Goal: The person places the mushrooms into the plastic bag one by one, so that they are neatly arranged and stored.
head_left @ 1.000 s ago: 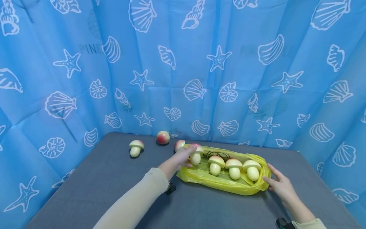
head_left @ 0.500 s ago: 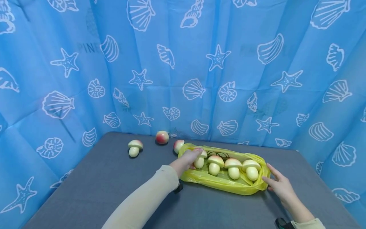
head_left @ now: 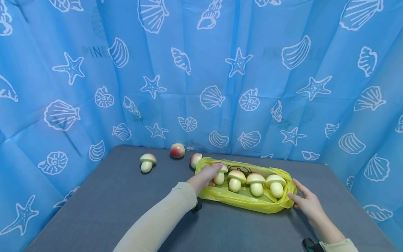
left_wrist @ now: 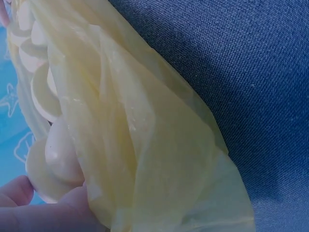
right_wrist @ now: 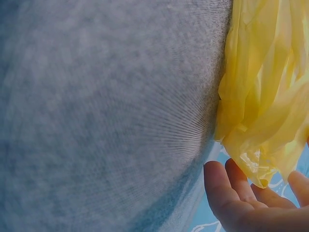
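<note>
A yellow plastic bag [head_left: 245, 205] lies opened out on the table like a shallow tray. Inside it, several toy mushrooms with pinkish caps and pale stems sit in a row, among them a middle mushroom [head_left: 256, 189] and a right-end mushroom [head_left: 277, 190]. At the row's left end, my left hand [head_left: 205, 176] holds a mushroom [head_left: 220, 178]; the left wrist view shows that mushroom [left_wrist: 65, 154] between thumb and fingers, partly behind the yellow film. My right hand [head_left: 310, 206] is spread at the bag's right end, its bent fingers [right_wrist: 219, 188] beside the plastic; contact is unclear.
Outside the bag, one mushroom [head_left: 147, 163] lies at the table's left, another [head_left: 177, 150] near the back edge, and a third [head_left: 196, 160] just beyond the bag's left end. A blue curtain [head_left: 189, 77] with shell prints hangs behind the grey table [head_left: 104, 210].
My left hand has moved slightly right with its mushroom and lowered it into the row in the bag. My right hand has stayed at the bag's right end.
</note>
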`<act>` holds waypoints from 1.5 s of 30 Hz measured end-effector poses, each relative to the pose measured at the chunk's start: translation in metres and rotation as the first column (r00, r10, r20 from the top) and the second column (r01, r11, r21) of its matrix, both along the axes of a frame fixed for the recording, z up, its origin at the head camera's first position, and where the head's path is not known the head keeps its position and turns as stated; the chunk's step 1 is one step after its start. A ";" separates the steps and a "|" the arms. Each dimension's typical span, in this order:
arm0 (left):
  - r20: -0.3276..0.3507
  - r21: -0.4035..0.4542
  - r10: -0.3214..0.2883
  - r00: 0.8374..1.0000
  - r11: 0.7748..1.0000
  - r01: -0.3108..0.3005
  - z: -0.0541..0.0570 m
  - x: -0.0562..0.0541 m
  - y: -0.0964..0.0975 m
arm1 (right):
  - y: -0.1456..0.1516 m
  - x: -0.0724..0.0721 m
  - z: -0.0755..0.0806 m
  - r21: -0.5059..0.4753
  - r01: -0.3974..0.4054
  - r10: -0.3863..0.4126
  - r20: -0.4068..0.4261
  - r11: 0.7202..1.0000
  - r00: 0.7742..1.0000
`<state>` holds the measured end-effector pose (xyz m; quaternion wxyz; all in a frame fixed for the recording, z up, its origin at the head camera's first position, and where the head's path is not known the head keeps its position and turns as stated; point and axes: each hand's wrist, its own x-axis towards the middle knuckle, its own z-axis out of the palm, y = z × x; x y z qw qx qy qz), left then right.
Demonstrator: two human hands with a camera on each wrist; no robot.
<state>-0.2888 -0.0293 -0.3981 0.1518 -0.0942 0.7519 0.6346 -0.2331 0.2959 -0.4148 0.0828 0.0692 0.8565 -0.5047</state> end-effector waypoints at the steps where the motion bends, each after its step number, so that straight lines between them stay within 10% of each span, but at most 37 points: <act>1: 0.003 0.002 -0.001 1.000 1.000 0.001 0.000 0.000 0.000 | 0.000 0.000 0.000 0.000 -0.002 0.002 0.000 1.000 1.000; 32: 0.031 -0.049 0.015 0.999 0.999 -0.014 -0.016 -0.017 0.009 | 0.002 0.000 -0.002 0.006 -0.017 0.017 -0.015 1.000 1.000; 45: 0.047 -0.061 -0.026 0.999 0.998 0.029 -0.004 -0.012 0.009 | 0.003 0.000 -0.001 0.008 -0.016 0.016 -0.011 1.000 1.000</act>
